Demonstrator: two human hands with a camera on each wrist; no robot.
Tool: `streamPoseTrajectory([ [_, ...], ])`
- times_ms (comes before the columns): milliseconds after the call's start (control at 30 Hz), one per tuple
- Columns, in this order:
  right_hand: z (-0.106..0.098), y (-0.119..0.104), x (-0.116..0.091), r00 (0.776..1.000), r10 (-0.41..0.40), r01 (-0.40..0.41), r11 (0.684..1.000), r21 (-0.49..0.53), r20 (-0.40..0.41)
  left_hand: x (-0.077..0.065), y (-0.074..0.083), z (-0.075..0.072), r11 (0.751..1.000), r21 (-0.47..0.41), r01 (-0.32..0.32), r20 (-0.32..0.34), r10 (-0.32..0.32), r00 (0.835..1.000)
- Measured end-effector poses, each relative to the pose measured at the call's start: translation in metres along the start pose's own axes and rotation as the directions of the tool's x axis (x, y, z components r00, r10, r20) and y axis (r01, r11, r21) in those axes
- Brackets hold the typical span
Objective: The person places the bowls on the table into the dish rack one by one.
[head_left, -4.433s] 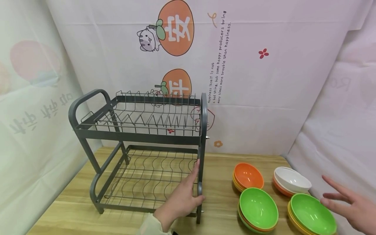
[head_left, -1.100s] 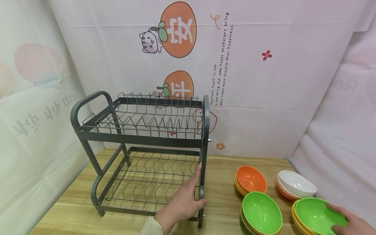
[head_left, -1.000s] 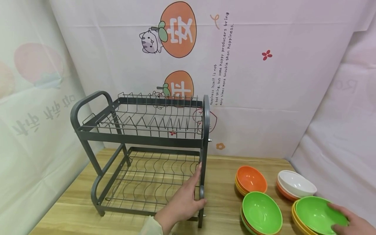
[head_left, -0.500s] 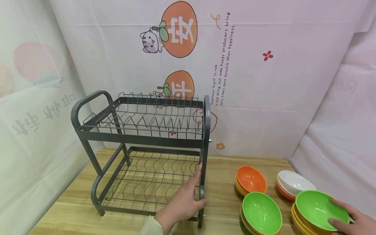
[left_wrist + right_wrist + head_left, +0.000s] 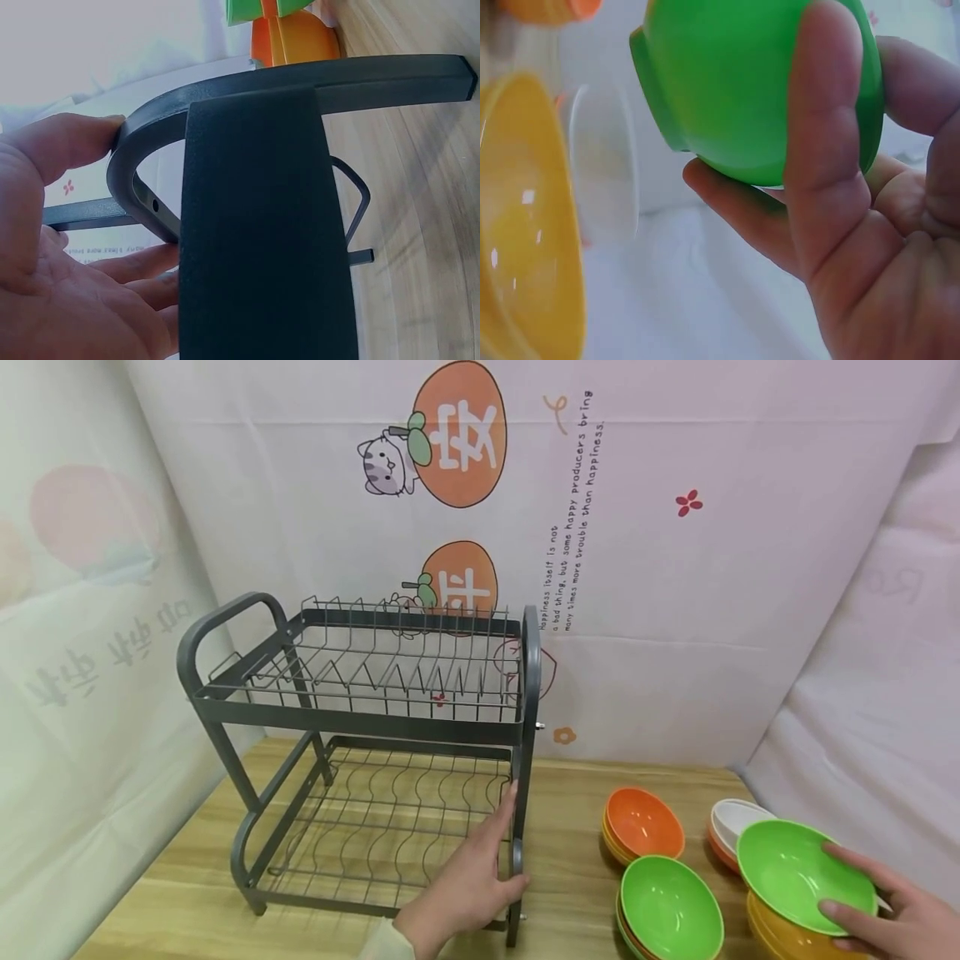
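At the right in the head view, my right hand (image 5: 892, 902) holds a green bowl (image 5: 802, 872) by its rim, lifted and tilted above a yellow bowl (image 5: 795, 935). The right wrist view shows fingers (image 5: 829, 112) against the green bowl's outer wall and its foot ring. My left hand (image 5: 465, 881) holds the lower right side of a dark grey two-tier dish rack (image 5: 360, 718). In the left wrist view, its thumb lies on the curved frame (image 5: 150, 112), with the other fingers on the far side, partly hidden by a dark bar.
Left of the held bowl stand a green-topped bowl stack (image 5: 671, 906) and an orange-topped stack (image 5: 643, 822). A white bowl (image 5: 738, 818) sits on an orange one behind. Wooden tabletop (image 5: 562, 827) lies between rack and bowls. White printed cloth (image 5: 675, 610) hangs at the back and sides.
My right hand has come down to the green bowl, gripped its rim and lifted it up and left off the stack, baring the yellow bowl below. The left hand keeps its place on the rack.
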State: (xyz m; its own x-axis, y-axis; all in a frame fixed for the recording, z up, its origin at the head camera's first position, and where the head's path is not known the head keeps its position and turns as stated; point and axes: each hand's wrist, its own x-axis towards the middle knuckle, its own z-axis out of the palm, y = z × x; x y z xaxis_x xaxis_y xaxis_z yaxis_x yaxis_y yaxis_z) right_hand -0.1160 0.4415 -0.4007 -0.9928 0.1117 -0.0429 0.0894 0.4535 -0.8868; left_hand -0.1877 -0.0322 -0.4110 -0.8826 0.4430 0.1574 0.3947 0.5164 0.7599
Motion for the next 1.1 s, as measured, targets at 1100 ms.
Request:
streamPoseTrajectory([
  [1100,0.108,-0.088,-0.005,0.952,-0.123,0.078,0.983,0.166,0.281,-0.001,0.003,0.004,1.000,0.001,-0.003,-0.013,0.003,1.000],
])
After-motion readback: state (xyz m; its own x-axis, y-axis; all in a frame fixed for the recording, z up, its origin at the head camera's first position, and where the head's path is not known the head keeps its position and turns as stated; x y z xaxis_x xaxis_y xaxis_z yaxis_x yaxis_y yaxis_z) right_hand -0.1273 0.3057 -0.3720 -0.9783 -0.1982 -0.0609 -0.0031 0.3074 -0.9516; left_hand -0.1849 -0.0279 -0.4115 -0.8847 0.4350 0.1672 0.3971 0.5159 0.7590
